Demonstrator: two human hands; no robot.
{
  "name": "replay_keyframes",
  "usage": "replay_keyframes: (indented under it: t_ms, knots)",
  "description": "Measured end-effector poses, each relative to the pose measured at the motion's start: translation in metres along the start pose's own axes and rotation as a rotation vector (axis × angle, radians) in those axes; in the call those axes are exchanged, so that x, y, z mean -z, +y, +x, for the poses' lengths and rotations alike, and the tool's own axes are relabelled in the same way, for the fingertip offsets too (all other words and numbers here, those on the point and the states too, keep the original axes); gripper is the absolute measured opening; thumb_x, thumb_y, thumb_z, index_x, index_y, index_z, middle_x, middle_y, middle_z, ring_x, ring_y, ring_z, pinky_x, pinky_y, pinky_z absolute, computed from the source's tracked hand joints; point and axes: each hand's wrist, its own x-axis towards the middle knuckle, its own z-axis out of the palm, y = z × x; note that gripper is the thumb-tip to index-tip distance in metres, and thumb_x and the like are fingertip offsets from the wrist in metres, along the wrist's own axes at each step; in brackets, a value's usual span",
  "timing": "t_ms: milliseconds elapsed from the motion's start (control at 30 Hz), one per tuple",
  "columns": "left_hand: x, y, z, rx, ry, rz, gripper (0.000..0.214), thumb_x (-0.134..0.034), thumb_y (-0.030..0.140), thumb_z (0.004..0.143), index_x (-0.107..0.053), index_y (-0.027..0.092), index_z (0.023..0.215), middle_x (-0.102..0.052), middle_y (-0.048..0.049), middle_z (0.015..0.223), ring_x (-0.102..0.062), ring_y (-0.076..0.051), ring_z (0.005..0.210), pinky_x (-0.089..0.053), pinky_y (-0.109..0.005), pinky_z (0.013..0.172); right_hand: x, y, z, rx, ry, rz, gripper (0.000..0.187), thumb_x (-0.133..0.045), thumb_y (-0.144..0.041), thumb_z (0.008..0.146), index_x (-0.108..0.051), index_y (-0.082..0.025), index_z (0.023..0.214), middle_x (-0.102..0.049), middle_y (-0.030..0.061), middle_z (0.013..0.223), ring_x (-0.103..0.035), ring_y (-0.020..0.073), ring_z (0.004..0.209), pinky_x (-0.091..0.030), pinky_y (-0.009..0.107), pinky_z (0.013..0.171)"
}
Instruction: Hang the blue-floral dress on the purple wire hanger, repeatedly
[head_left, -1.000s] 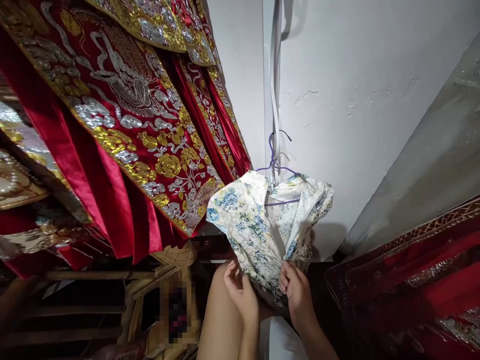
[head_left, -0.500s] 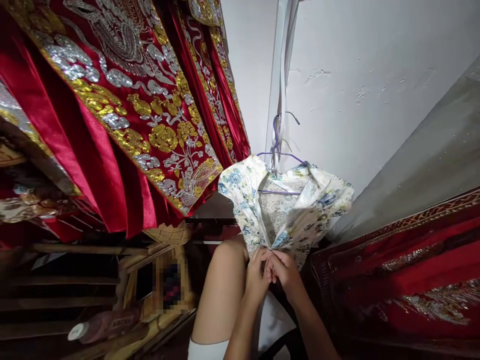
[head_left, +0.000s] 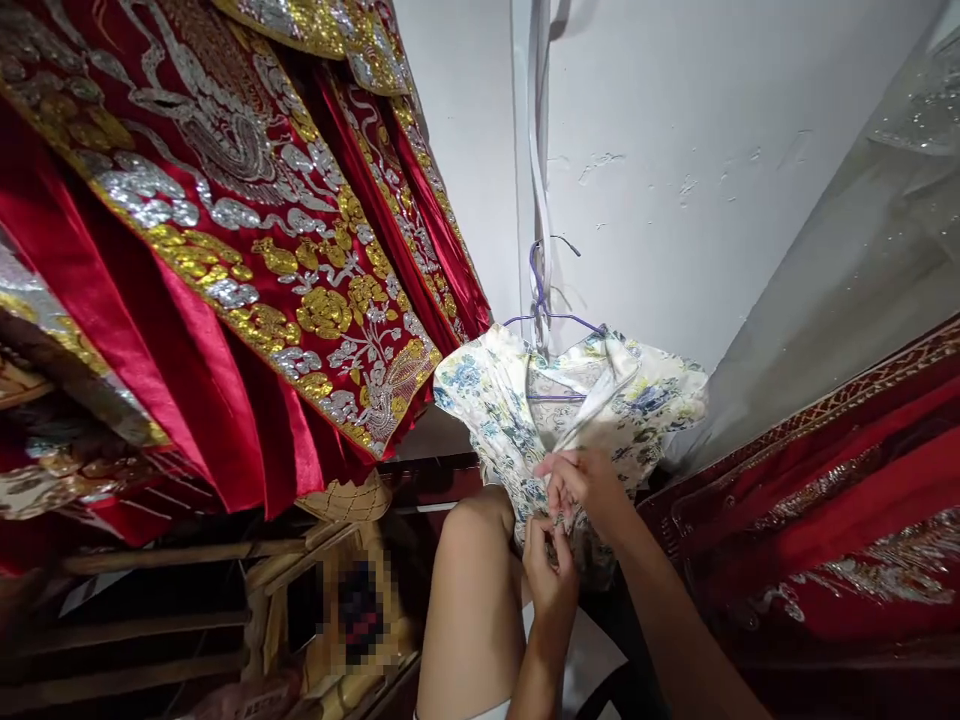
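A white short-sleeved garment (head_left: pixel 480 385) with blue and yellow flowers hangs by its shoulders on a purple wire hanger (head_left: pixel 571 320). Its front has a V-shaped neck opening; the lower part is hidden behind my hands and knee. My right hand (head_left: pixel 589 487) pinches the front edge near the bottom of the V. Just below it, my left hand (head_left: pixel 551 560) is closed on the same front edge, fingertips together. The small detail between the fingers is too small to make out.
Red embroidered costumes (head_left: pixel 322 310) with gold and silver sequins hang at the left. Red beaded fabric (head_left: pixel 847 530) lies at the right. A bamboo frame (head_left: pixel 259 600) stands low on the left, near my bare knee (head_left: pixel 476 560). Behind is a white wall (head_left: pixel 660 170).
My hands were together at the bottom of the neck opening. Now the right hand sits higher and the left lower, and the opening looks narrower. The view has shifted slightly.
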Motion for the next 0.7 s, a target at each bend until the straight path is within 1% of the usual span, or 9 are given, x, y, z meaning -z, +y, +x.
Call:
replay_keyframes:
  t_ms: [167,267,333,433,500,567,600,667,700]
  knots:
    - [-0.012,0.013,-0.02,-0.026,-0.178,-0.009,0.025,-0.043,0.031,0.101,-0.05,0.021,0.079,-0.053,-0.0042,0.078,-0.053,-0.019,0.074,-0.045,-0.031,0.071,0.008,-0.06,0.019,0.171,0.119,0.055,0.029,-0.067,-0.044,0.075,-0.07,-0.016,0.068,-0.058,-0.0001,0.043,-0.049,0.0112,0.036,-0.033,0.023,0.038]
    - [-0.017,0.018,-0.033,-0.003,-0.301,-0.042,0.026,-0.04,0.032,0.103,-0.05,0.021,0.081,-0.055,-0.0054,0.081,-0.052,-0.019,0.075,-0.044,-0.031,0.07,0.005,-0.09,0.021,0.244,0.121,0.089,0.032,-0.068,-0.045,0.075,-0.071,-0.013,0.073,-0.055,-0.0013,0.041,-0.048,0.0105,0.035,-0.03,0.022,0.036]
    - [-0.018,0.017,-0.038,0.016,-0.375,-0.051,0.026,-0.039,0.034,0.103,-0.05,0.021,0.084,-0.056,-0.0056,0.083,-0.052,-0.019,0.076,-0.043,-0.032,0.07,0.001,-0.102,0.02,0.301,0.092,0.109,0.031,-0.067,-0.044,0.077,-0.071,-0.013,0.076,-0.055,-0.0018,0.041,-0.049,0.0108,0.035,-0.03,0.021,0.036]
    - [-0.019,0.012,-0.032,0.008,-0.461,-0.033,0.027,-0.038,0.036,0.104,-0.049,0.021,0.084,-0.054,-0.0049,0.083,-0.052,-0.019,0.077,-0.042,-0.032,0.071,-0.003,-0.105,0.019,0.365,0.077,0.137,0.029,-0.065,-0.041,0.081,-0.071,-0.013,0.076,-0.056,-0.0016,0.042,-0.049,0.0108,0.037,-0.031,0.022,0.038]
    - [-0.016,0.011,-0.016,0.0,-0.513,-0.012,0.026,-0.04,0.035,0.103,-0.048,0.021,0.083,-0.054,-0.0042,0.082,-0.052,-0.019,0.078,-0.042,-0.032,0.072,-0.002,-0.1,0.02,0.384,0.082,0.144,0.027,-0.063,-0.039,0.081,-0.07,-0.014,0.074,-0.056,-0.0016,0.043,-0.049,0.0107,0.038,-0.033,0.022,0.039]
    - [-0.009,0.019,0.012,-0.01,-0.534,-0.021,0.019,-0.043,0.034,0.102,-0.053,0.02,0.093,-0.056,-0.0042,0.086,-0.054,-0.019,0.081,-0.044,-0.032,0.076,0.003,-0.091,0.021,0.385,0.095,0.14,0.024,-0.062,-0.036,0.08,-0.069,-0.015,0.072,-0.056,-0.002,0.043,-0.048,0.0106,0.039,-0.034,0.022,0.041]
    - [-0.004,0.027,0.029,-0.021,-0.517,-0.032,0.016,-0.045,0.033,0.101,-0.054,0.019,0.103,-0.057,-0.0046,0.089,-0.055,-0.019,0.084,-0.045,-0.033,0.08,0.007,-0.087,0.022,0.379,0.108,0.135,0.023,-0.061,-0.035,0.079,-0.069,-0.016,0.069,-0.056,-0.0022,0.043,-0.047,0.0105,0.039,-0.035,0.023,0.042]
    - [0.006,0.051,0.068,-0.08,-0.426,-0.056,0.028,-0.045,0.032,0.102,-0.051,0.019,0.126,-0.059,-0.0052,0.094,-0.057,-0.019,0.088,-0.046,-0.033,0.084,0.016,-0.081,0.024,0.365,0.142,0.128,0.022,-0.06,-0.033,0.077,-0.066,-0.017,0.064,-0.054,-0.0025,0.042,-0.047,0.0104,0.039,-0.037,0.023,0.044]
    - [0.012,0.067,0.089,-0.125,-0.361,-0.054,0.033,-0.045,0.033,0.103,-0.048,0.02,0.134,-0.059,-0.005,0.095,-0.058,-0.019,0.088,-0.047,-0.033,0.085,0.022,-0.079,0.024,0.369,0.161,0.129,0.021,-0.06,-0.033,0.076,-0.065,-0.018,0.062,-0.053,-0.0027,0.041,-0.046,0.0104,0.04,-0.037,0.023,0.044]
